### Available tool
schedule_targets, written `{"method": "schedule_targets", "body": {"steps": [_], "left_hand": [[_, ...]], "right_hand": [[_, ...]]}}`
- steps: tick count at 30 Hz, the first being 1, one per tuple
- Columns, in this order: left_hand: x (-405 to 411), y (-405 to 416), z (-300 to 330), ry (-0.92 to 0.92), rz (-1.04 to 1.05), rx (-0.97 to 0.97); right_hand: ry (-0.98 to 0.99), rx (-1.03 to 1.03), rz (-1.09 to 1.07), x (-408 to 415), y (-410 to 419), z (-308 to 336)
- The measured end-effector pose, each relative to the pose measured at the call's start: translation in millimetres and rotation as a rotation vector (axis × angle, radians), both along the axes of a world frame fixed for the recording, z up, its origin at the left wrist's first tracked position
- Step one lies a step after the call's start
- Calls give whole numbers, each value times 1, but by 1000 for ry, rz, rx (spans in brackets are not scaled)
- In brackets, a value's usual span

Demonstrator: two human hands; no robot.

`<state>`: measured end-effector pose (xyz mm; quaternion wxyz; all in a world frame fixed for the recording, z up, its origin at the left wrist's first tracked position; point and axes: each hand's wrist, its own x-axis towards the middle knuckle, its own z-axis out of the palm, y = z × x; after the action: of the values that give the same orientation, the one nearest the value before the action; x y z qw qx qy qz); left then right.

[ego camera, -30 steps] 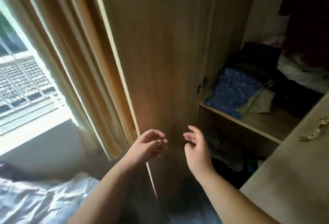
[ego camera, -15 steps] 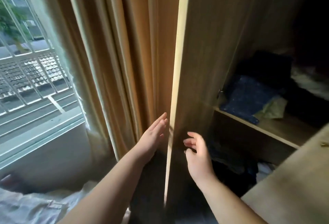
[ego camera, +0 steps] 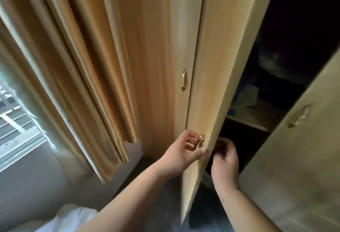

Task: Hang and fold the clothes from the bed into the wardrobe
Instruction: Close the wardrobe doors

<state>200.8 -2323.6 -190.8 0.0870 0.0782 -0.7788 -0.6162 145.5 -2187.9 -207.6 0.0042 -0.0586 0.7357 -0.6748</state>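
The light wooden wardrobe door stands partly open, its edge toward me. My left hand grips the small gold handle on the door's outer face, thumb against the door's edge. My right hand hovers just behind that edge on the inner side, fingers loosely curled and blurred, holding nothing I can see. Inside the dark wardrobe, a shelf carries folded clothes, with a blue piece dimly visible. White fabric on the bed shows at the bottom left.
A second wardrobe door with a gold handle stands open at the right. Left of the held door is a shut door with its own handle. Tan curtains hang beside a bright window.
The door has swung toward shut, so its outer face now shows. My left hand went from flat behind the door to gripping its handle. My right hand stays beside the inner edge.
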Motion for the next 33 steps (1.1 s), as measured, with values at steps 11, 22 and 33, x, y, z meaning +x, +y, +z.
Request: {"method": "schedule_targets", "body": {"steps": [11,22,33], "left_hand": [[-152,170,3,-10,52,68],[-257,208,-13,28,162,116],[-297,213,-19,-62,121,127]], "right_hand": [[-55,-93,-272,-95,183,-6],[-89,-64,-136,-205,247,-8],[-116,-129,-74,-236,236,-16]]}}
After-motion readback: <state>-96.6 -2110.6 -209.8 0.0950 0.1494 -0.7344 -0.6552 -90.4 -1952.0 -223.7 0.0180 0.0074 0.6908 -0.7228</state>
